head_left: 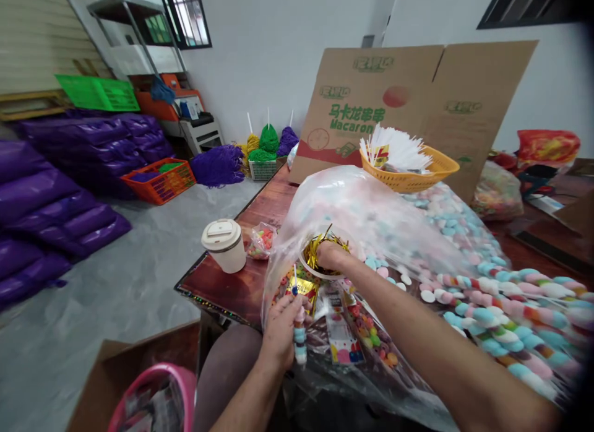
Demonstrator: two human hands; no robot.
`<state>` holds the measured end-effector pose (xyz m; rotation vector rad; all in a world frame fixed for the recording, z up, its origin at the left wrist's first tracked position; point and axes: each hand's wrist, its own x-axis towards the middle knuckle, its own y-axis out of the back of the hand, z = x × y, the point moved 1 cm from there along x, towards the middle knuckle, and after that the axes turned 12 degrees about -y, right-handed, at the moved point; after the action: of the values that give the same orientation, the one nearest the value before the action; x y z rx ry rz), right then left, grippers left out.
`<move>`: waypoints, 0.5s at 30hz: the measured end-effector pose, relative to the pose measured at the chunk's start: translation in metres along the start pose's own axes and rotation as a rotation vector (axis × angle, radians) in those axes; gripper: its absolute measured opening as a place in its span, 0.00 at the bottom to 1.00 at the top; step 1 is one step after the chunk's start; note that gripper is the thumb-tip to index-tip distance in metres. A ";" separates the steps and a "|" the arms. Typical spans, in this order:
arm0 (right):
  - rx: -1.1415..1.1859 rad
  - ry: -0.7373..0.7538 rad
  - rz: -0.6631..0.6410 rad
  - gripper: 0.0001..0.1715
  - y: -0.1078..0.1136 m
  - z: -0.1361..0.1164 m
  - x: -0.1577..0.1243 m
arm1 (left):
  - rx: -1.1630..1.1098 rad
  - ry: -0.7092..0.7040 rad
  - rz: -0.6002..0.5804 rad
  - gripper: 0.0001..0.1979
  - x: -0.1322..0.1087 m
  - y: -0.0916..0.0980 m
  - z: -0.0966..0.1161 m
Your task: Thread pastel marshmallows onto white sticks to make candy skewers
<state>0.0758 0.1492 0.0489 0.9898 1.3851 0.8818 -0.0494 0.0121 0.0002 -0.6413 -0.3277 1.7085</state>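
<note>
At the table's near edge my left hand (281, 333) is closed on a candy skewer (300, 342), held upright, with layered blue, white and brown pieces and a white stick on top. My right hand (331, 257) reaches into a round white tub (320, 274) of shiny gold twist ties (320, 241); its fingertips are hidden among them. Just below the tub lies a gold-labelled packet (304, 288). Colourful ring candies (371, 333) in a clear bag and a printed card (342, 339) lie between my arms.
Many marshmallow skewers (515, 296) are piled at right beside a large clear plastic bag (352, 190). A yellow basket (408, 178) of white sticks stands behind, before a cardboard box (417, 98). A lidded cup (225, 246) stands left; a pink bucket (185, 388) sits below.
</note>
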 end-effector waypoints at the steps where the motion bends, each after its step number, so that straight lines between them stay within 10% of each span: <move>1: 0.012 -0.008 -0.018 0.18 0.001 0.006 0.001 | -0.002 0.010 -0.007 0.14 0.000 -0.002 0.001; 15: 0.502 0.129 0.210 0.11 0.025 0.065 -0.078 | 0.089 0.053 -0.086 0.15 -0.016 -0.029 0.000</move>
<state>0.1410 0.0829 0.0967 1.5017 1.6784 0.7742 -0.0235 0.0038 0.0195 -0.5978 -0.2373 1.6124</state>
